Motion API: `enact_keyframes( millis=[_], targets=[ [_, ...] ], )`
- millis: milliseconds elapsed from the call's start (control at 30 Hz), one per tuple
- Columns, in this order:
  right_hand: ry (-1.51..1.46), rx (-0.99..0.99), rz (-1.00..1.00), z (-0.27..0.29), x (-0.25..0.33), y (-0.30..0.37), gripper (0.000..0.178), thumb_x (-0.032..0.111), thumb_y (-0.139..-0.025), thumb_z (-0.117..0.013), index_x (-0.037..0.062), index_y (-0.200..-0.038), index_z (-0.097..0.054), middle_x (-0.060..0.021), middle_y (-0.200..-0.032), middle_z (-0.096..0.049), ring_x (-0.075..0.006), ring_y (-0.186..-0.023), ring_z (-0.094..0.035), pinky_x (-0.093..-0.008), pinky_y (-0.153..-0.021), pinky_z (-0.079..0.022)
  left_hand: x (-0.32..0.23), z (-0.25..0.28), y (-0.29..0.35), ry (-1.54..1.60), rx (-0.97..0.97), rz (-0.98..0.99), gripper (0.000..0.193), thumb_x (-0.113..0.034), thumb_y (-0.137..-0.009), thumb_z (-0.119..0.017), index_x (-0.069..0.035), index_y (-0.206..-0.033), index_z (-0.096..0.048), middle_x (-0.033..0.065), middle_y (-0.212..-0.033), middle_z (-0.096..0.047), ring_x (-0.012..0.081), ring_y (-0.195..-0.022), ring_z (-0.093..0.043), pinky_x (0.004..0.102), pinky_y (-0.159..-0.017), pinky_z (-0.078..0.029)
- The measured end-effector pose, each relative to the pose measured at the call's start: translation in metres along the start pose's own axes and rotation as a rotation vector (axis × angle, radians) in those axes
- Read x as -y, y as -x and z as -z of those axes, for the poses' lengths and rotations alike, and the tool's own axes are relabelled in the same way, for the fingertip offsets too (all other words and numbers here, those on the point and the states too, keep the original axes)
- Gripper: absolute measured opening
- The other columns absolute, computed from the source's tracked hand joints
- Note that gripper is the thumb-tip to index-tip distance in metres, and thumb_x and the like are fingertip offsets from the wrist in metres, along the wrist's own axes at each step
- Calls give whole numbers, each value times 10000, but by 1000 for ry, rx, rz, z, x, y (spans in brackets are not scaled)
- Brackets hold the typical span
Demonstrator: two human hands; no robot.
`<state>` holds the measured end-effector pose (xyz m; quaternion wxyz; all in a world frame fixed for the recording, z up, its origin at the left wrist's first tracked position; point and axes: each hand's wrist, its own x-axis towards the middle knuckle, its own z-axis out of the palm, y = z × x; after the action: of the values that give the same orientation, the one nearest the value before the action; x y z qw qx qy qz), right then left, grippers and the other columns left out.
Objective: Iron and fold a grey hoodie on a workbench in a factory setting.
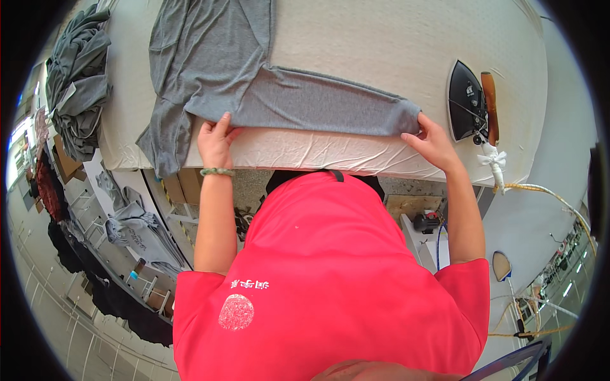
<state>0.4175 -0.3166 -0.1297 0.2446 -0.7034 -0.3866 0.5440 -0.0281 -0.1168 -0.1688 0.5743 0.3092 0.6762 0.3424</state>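
Note:
A grey long-sleeved garment (210, 57) lies on the padded, cream-covered ironing table (356, 44), one sleeve (318, 101) stretched out flat toward the right. My left hand (216, 145) pinches the sleeve's near edge close to the body of the garment. At the cuff end, my right hand (433, 143) grips the sleeve between thumb and fingers. Some of the fingertips are hidden by the fabric. Another part of the garment hangs in folds over the table's front edge, left of my left hand.
A dark iron (467, 98) with a wooden handle stands right of the cuff, its cord (540, 188) trailing off the table. Heaped grey garments (79, 82) lie at the left edge. Below left are more grey clothes (143, 228); dark fabric (121, 305) hangs farther out.

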Motion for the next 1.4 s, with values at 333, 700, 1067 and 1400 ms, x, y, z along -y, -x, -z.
enact_keyframes(
  millis=[333,700,1067,1400],
  targets=[
    [-406,169,-113,52,38,36,633,62,-911,-716,-26,-1488,-471,-51,-1124,-669,-96,-916,-630,-275,-769,-568,-6,5,8,-99,-81,8,245,-196,-924,-805,-68,-1051,-639,5,-882,-681,129,-612,-621,287,-606,-568],
    [-344,166,-91,39,81,71,766,72,-894,-720,-34,-1566,-368,-101,-1233,-670,-150,-1063,-652,-312,-939,-531,3,-35,22,-1149,-18,-1113,357,-168,-857,-787,-25,-1165,-677,123,-1032,-718,295,-1021,-685,409,-886,-534],
    [-431,157,-128,11,3,38,781,101,-887,-755,-7,-1568,-388,-122,-1370,-601,-189,-1222,-596,-348,-1070,-467,29,-163,56,-987,731,-1434,456,-272,-879,-742,-108,-1301,-679,126,-1374,-611,291,-1249,-586,481,-1062,-434],
    [-421,185,-84,21,39,50,765,87,-905,-732,4,-1573,-367,-99,-1371,-596,-175,-1178,-606,-334,-1037,-490,3,-113,10,-1275,282,-1426,487,-297,-884,-727,-76,-1313,-661,88,-1318,-614,260,-1200,-596,444,-1031,-423]
  ],
)
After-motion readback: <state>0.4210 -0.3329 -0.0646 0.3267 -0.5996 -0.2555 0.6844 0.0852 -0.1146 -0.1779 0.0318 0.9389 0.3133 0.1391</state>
